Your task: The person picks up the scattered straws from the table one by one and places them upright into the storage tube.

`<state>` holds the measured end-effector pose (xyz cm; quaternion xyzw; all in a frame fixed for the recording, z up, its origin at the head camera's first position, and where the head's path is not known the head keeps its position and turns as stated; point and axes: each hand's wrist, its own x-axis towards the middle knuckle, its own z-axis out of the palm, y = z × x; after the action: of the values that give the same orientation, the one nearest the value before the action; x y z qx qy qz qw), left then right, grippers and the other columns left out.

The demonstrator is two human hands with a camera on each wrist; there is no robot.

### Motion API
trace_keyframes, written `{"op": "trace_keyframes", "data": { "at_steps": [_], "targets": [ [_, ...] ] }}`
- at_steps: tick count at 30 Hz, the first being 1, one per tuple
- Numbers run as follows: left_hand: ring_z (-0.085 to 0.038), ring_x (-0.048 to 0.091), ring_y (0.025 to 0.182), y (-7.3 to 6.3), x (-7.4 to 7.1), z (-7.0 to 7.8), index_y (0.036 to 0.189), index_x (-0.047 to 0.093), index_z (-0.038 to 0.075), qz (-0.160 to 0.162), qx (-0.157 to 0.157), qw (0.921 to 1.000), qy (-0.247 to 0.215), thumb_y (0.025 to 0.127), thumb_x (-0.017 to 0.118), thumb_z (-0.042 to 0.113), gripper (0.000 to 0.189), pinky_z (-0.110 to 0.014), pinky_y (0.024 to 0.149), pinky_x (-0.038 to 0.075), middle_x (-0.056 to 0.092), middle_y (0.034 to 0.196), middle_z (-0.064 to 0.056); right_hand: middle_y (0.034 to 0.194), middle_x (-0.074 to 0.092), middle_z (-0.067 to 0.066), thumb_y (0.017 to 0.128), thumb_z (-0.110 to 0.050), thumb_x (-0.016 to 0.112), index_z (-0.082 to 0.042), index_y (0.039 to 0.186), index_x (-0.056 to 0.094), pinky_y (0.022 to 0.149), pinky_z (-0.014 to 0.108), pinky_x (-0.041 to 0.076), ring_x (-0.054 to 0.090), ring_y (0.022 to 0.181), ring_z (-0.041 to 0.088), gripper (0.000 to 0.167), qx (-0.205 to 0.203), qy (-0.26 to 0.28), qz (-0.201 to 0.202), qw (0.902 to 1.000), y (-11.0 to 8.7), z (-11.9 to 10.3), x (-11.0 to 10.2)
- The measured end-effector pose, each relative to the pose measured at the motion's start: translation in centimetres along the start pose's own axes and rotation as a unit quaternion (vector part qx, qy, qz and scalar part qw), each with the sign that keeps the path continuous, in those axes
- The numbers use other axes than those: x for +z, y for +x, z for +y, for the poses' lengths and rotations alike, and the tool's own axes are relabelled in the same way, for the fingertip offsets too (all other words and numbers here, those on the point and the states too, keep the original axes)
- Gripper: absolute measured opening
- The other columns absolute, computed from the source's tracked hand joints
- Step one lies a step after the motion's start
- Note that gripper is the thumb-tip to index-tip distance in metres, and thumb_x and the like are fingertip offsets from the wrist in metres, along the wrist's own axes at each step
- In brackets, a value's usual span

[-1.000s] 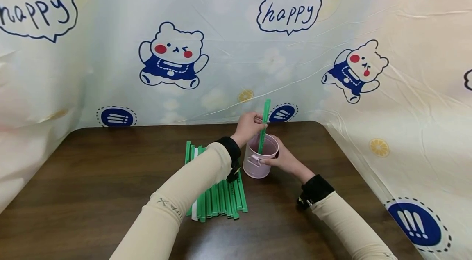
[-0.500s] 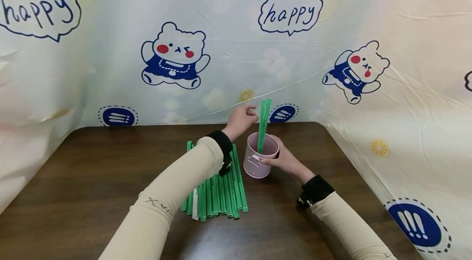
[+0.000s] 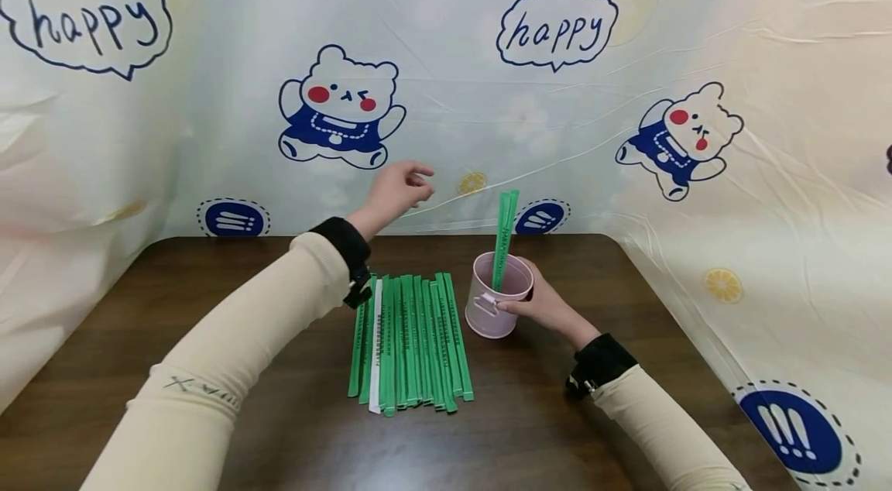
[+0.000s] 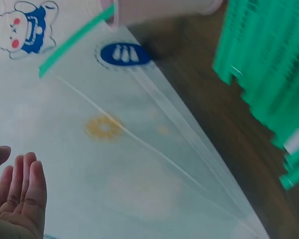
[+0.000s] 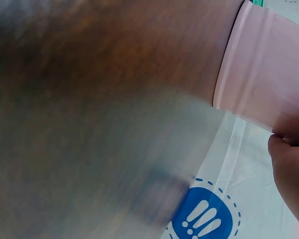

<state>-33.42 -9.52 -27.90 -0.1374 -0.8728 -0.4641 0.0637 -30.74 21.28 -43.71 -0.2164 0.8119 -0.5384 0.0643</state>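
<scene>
My right hand (image 3: 540, 307) grips a small pink bucket (image 3: 490, 317) from its right side, thumb on the front near the little handle. Two long, flat green sticks (image 3: 502, 243) with dark print stand upright in it, tops well above the rim. My left hand (image 3: 396, 193) hovers past the table's far edge, left of the bucket, holding nothing; its fingers look loose in the left wrist view. Below it on the table lies a row of similar green sticks (image 3: 411, 344), side by side, with one white stick (image 3: 376, 375) among them. In the right wrist view the bucket (image 5: 269, 64) fills the right side.
The dark brown wooden table (image 3: 293, 406) carries the row and the bucket. A pale curtain (image 3: 446, 111) printed with bears and speech bubbles hangs behind and around the table's edges. Black bands (image 3: 605, 359) sit on both wrists over cream sleeves.
My left hand has let go of a green stick, now standing in the bucket beside another, and has moved left and up, uncovering the row. The right hand keeps its grip on the bucket.
</scene>
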Motion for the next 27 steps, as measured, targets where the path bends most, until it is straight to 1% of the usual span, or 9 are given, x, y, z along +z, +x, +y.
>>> {"op": "trace_keyframes", "data": {
  "at_steps": [4, 7, 11, 13, 16, 20, 22, 23, 27],
  "targets": [
    [-0.028, 0.067, 0.097, -1.1, -1.6, -2.1, 0.137, 0.061, 0.001, -0.007, -0.021, 0.9996, 0.016, 0.101, 0.06, 0.014, 0.038, -0.033, 0.086, 0.058, 0.071, 0.12, -0.024, 0.152, 0.043, 0.028, 0.086, -0.006, 0.078, 0.001, 0.157, 0.024, 0.109, 0.032, 0.045, 0.047, 0.138, 0.043, 0.089, -0.006, -0.001, 0.0, 1.0, 0.0, 0.0, -0.1],
    [-0.031, 0.067, 0.098, -1.8, -2.3, -3.5, 0.138, 0.06, 0.0, -0.011, -0.033, 0.9988, 0.036, 0.102, 0.059, 0.013, 0.038, -0.035, 0.087, 0.056, 0.07, 0.121, -0.024, 0.152, 0.044, 0.027, 0.085, -0.006, 0.079, -0.001, 0.157, 0.024, 0.106, 0.027, 0.045, 0.048, 0.138, 0.042, 0.09, 0.001, 0.005, 0.0, 1.0, 0.0, -0.1, 0.0],
    [-0.036, 0.069, 0.101, -2.8, -2.8, -5.1, 0.137, 0.059, -0.004, -0.022, -0.049, 0.9976, 0.043, 0.102, 0.058, 0.011, 0.038, -0.041, 0.09, 0.058, 0.069, 0.123, -0.028, 0.152, 0.044, 0.026, 0.085, -0.005, 0.079, -0.003, 0.157, 0.025, 0.102, 0.019, 0.045, 0.048, 0.138, 0.04, 0.09, 0.01, 0.01, 0.003, 0.9999, 0.0, -0.3, 0.1],
    [-0.04, 0.069, 0.106, -3.4, -2.8, -5.9, 0.137, 0.059, -0.006, -0.03, -0.06, 0.9969, 0.041, 0.101, 0.058, 0.01, 0.039, -0.046, 0.093, 0.059, 0.069, 0.124, -0.029, 0.152, 0.044, 0.026, 0.085, -0.006, 0.079, -0.002, 0.157, 0.025, 0.103, 0.021, 0.045, 0.048, 0.137, 0.04, 0.09, 0.007, 0.008, 0.002, 0.9999, 0.0, -0.3, 0.2],
    [-0.04, 0.069, 0.108, -4.2, -2.5, -7.4, 0.136, 0.059, -0.007, -0.04, -0.077, 0.9953, 0.044, 0.101, 0.058, 0.01, 0.039, -0.046, 0.093, 0.059, 0.068, 0.125, -0.03, 0.152, 0.043, 0.027, 0.086, -0.007, 0.079, -0.001, 0.157, 0.024, 0.107, 0.027, 0.045, 0.047, 0.138, 0.041, 0.091, 0.004, 0.002, 0.0, 1.0, 0.0, -0.2, 0.3],
    [-0.04, 0.068, 0.103, -5.2, -2.0, -9.8, 0.133, 0.06, -0.009, -0.048, -0.103, 0.9919, 0.057, 0.101, 0.059, 0.01, 0.037, -0.043, 0.088, 0.058, 0.065, 0.127, -0.031, 0.153, 0.043, 0.026, 0.086, -0.008, 0.079, -0.002, 0.157, 0.024, 0.109, 0.032, 0.044, 0.047, 0.139, 0.04, 0.091, 0.007, 0.002, -0.001, 1.0, 0.1, -0.2, 0.3],
    [-0.038, 0.067, 0.1, -5.5, -1.8, -11.0, 0.131, 0.061, -0.01, -0.051, -0.121, 0.9895, 0.06, 0.1, 0.06, 0.009, 0.037, -0.043, 0.086, 0.058, 0.065, 0.126, -0.031, 0.153, 0.043, 0.026, 0.086, -0.007, 0.079, -0.002, 0.158, 0.023, 0.11, 0.033, 0.045, 0.047, 0.139, 0.04, 0.091, 0.007, 0.005, -0.001, 1.0, 0.1, -0.2, 0.2],
    [-0.036, 0.068, 0.094, -5.6, -1.7, -11.7, 0.128, 0.062, -0.011, -0.051, -0.123, 0.9891, 0.062, 0.099, 0.061, 0.009, 0.035, -0.041, 0.081, 0.059, 0.067, 0.12, -0.03, 0.153, 0.043, 0.026, 0.086, -0.007, 0.079, -0.003, 0.158, 0.023, 0.11, 0.034, 0.045, 0.047, 0.139, 0.04, 0.091, 0.006, 0.005, -0.001, 1.0, 0.1, -0.2, 0.2],
    [-0.029, 0.068, 0.086, -6.0, -0.9, -13.4, 0.124, 0.064, -0.013, -0.06, -0.161, 0.9832, 0.061, 0.098, 0.063, 0.008, 0.033, -0.039, 0.077, 0.06, 0.07, 0.107, -0.027, 0.153, 0.043, 0.025, 0.086, -0.008, 0.08, -0.003, 0.158, 0.024, 0.113, 0.041, 0.044, 0.046, 0.139, 0.042, 0.091, 0.0, 0.01, 0.002, 0.9999, -0.1, -0.1, 0.2]
  ]
}}
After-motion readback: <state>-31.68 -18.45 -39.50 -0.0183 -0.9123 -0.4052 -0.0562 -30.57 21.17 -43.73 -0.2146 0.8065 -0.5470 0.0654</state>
